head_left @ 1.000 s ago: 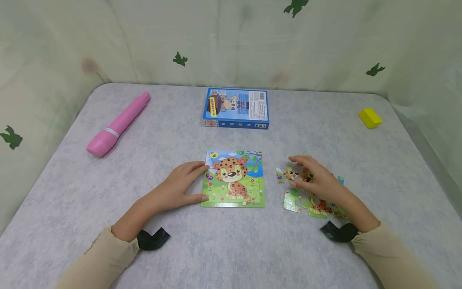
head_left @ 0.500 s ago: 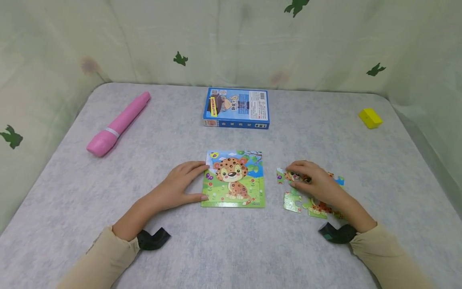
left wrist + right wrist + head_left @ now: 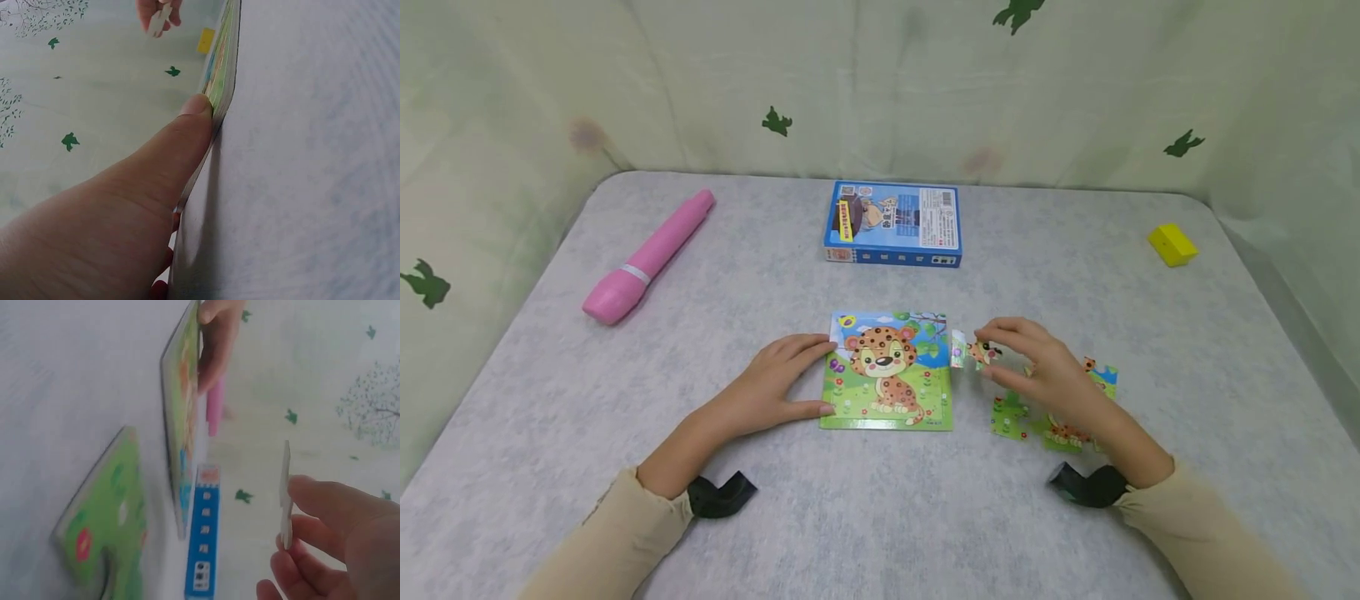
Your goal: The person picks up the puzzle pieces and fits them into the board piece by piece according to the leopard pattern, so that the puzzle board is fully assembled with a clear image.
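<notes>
In the head view, a square puzzle board [image 3: 886, 372] with a cartoon leopard lies mid-table. My left hand [image 3: 775, 379] rests at its left side, thumb near the lower corner and fingers near the upper one. The left wrist view has the thumb [image 3: 200, 106] touching the board's edge. My right hand [image 3: 1037, 362] pinches a puzzle piece [image 3: 285, 494] between thumb and fingers, held up off the table just right of the board. Below and behind that hand lie several loose puzzle pieces [image 3: 1009, 419], green with leopard parts, some hidden under the hand and wrist.
A blue box [image 3: 893, 223] lies flat behind the board. At the back left is a pink microphone-shaped object [image 3: 651, 254], and at the far right a yellow block [image 3: 1172, 245]. A pale curtain [image 3: 880, 92] with green bird shapes hangs behind the table.
My right hand has closed on a puzzle piece, lifted it from the group and carried it left toward the board. The left hand has stayed at the board's left edge.
</notes>
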`<state>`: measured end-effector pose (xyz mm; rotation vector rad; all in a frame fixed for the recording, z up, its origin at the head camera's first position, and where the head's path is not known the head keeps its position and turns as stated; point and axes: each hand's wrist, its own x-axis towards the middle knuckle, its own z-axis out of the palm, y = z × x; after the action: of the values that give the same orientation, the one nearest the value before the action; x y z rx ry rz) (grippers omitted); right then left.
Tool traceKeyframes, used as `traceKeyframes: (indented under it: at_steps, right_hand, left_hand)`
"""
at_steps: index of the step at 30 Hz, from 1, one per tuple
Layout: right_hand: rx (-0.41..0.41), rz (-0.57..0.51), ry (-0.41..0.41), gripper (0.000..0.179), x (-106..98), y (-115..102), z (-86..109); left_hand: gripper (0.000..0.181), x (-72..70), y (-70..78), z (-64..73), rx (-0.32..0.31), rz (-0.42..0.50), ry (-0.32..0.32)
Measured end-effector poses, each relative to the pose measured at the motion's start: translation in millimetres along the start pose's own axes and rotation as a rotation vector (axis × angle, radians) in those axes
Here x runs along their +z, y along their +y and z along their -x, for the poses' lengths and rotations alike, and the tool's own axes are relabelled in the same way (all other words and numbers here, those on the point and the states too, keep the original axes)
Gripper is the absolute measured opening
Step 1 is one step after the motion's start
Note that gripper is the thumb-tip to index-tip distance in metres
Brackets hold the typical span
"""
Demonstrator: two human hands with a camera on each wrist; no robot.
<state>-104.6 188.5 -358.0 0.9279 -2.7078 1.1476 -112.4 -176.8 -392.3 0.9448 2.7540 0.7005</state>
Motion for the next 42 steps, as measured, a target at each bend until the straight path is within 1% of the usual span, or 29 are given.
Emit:
traceKeyframes:
  at_steps: [2,4,6,9,12,17,20,22,27,33,38,42]
  right_hand:
    - [-0.055,-0.009,0.019,0.043,4,-10,-8.2]
    - [-0.087,-0.013,0.025,0.044,11,-19,-16.5]
    - [-0.112,-0.017,0.016,0.044,19,-26,-24.5]
    - [-0.124,-0.031,-0.020,0.044,33,-34,-35.6]
    - [-0.122,-0.040,-0.068,0.043,49,-39,-44.6]
    - [-0.075,-0.067,-0.148,0.042,71,-39,-54.2]
    - [-0.069,-0.066,-0.170,0.040,80,-36,-58.6]
    - [-0.071,-0.041,-0.173,0.039,86,-35,-61.4]
    - [-0.065,0.012,-0.183,0.042,95,-31,-66.8]
    - [-0.051,0.033,-0.203,0.048,97,-31,-70.4]
    - [-0.030,0.010,-0.194,0.047,100,-29,-72.8]
    - [-0.036,-0.002,-0.186,0.047,101,-29,-74.3]
  left_hand:
    - [0.081,0.0,0.5,-0.5,-0.002,0.002,-0.003]
    - [0.081,0.0,1.0,-1.0,-0.005,0.003,-0.006]
    - [0.081,-0.2,1.6,-1.6,-0.007,0.004,-0.008]
    - [0.080,-0.4,2.2,-2.4,-0.004,0.004,-0.007]
    - [0.080,-0.7,2.5,-3.0,-0.001,0.002,-0.005]
    - [0.080,-0.9,2.6,-3.3,0.000,-0.004,-0.008]
    - [0.080,-1.2,2.6,-2.9,0.003,-0.010,-0.006]
    - [0.080,-1.1,2.4,-2.5,0.009,-0.014,-0.001]
    - [0.076,0.3,0.6,-2.3,0.046,-0.028,0.014]
    - [0.066,1.9,-2.2,-1.0,0.093,-0.059,0.026]
    - [0.065,1.0,-2.2,-0.4,0.091,-0.056,0.029]
    - [0.065,0.1,-1.4,-0.4,0.078,-0.045,0.030]
